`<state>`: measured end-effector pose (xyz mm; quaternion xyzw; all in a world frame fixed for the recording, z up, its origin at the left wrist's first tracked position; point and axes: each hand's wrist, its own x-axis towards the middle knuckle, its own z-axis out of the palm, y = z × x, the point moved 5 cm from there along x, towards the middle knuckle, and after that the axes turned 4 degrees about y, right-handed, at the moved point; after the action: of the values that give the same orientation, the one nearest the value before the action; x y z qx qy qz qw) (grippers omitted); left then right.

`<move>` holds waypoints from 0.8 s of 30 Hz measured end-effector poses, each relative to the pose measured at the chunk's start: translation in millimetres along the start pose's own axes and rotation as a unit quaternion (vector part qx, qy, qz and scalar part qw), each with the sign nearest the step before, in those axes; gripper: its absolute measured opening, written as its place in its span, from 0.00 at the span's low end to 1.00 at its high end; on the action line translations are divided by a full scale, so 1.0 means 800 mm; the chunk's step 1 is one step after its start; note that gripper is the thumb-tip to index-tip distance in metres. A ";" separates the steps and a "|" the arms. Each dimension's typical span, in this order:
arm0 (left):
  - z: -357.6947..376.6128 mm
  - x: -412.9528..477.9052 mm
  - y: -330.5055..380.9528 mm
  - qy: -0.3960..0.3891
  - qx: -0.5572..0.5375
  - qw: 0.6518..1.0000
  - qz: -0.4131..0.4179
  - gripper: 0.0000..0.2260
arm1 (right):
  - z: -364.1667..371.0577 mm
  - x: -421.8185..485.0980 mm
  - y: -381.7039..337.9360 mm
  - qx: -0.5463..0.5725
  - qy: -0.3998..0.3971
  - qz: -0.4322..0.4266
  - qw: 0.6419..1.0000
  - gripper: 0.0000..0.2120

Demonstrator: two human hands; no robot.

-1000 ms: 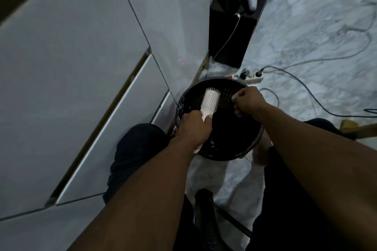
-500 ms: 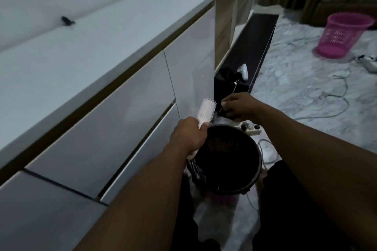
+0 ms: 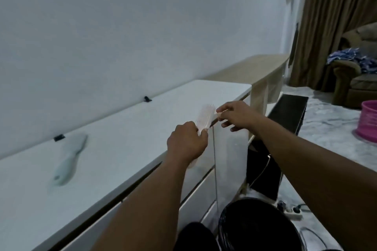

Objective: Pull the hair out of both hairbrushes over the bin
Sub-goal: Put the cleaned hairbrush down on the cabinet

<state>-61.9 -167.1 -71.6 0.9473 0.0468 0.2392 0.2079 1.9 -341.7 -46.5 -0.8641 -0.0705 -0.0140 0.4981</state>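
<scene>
My left hand (image 3: pixel 186 142) grips the handle of a white hairbrush (image 3: pixel 205 118) and holds it raised in front of the white cabinet, bristles up. My right hand (image 3: pixel 236 115) pinches at the right edge of the brush head with thumb and fingertips; whether it has hair between them is too blurred to tell. The black bin (image 3: pixel 259 228) stands on the floor low in the view, well below both hands. A second pale hairbrush (image 3: pixel 69 159) lies blurred on the white cabinet top (image 3: pixel 122 138) to the left.
A power strip (image 3: pixel 292 211) with cables lies on the marble floor right of the bin. A pink basket (image 3: pixel 368 122) stands at the right edge, a brown armchair (image 3: pixel 355 75) with clothes behind it. Two small black clips sit along the wall.
The view has tilted up from the bin to the cabinet top. Both hands rose with the white brush from inside the bin rim to well above it.
</scene>
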 end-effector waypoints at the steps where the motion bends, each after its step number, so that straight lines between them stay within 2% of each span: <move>1: -0.016 0.004 -0.007 0.010 0.007 1.000 -0.005 0.17 | 0.005 0.001 -0.021 -0.003 -0.007 -0.015 1.000 0.10; 7: -0.100 0.019 -0.061 0.048 0.051 0.996 -0.053 0.16 | 0.055 0.010 -0.115 -0.025 -0.057 -0.077 0.995 0.10; 13: -0.153 0.013 -0.130 0.073 0.075 0.989 -0.109 0.14 | 0.136 0.016 -0.173 -0.040 -0.116 -0.115 0.986 0.13; 24: -0.152 0.004 -0.240 0.050 0.111 0.978 -0.167 0.16 | 0.271 0.037 -0.196 -0.079 -0.190 -0.133 0.970 0.13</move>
<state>-114.7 53.4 -52.6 0.9301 0.2411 0.2417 0.1357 -0.3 -73.8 -18.0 -0.8702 -0.2771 0.0784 0.3997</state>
